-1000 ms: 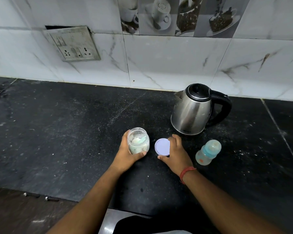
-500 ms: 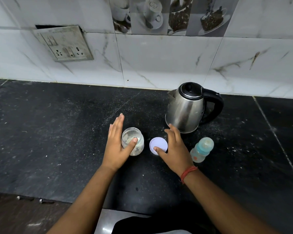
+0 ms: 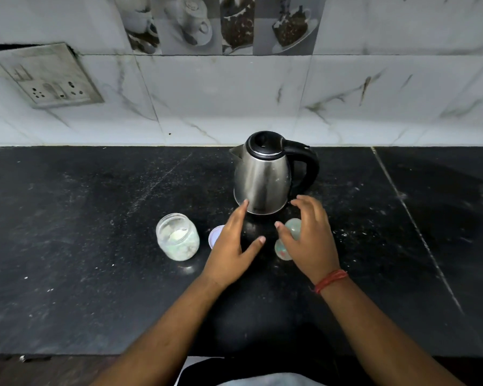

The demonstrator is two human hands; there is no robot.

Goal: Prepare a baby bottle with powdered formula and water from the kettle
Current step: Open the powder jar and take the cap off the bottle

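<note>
A steel kettle [image 3: 262, 176] with a black lid and handle stands at the back of the black counter [image 3: 81, 218]. A clear jar [image 3: 177, 236] of white powder stands uncapped at left. Its white lid [image 3: 215, 235] lies beside it, partly hidden under my left hand [image 3: 232, 246]. That hand hovers with straight spread fingers and holds nothing. A small baby bottle [image 3: 286, 240] with a pale blue cap stands in front of the kettle. My right hand [image 3: 307, 235] is over it, fingers curving around the cap; whether they touch is unclear.
A tiled wall with a socket plate [image 3: 48, 79] runs behind the counter. The counter's front edge [image 3: 95, 355] lies near my body. White specks dot the dark surface.
My left hand let go of the jar and moved right, over the lid. My right hand left the lid and moved right onto the baby bottle. The camera view shifted.
</note>
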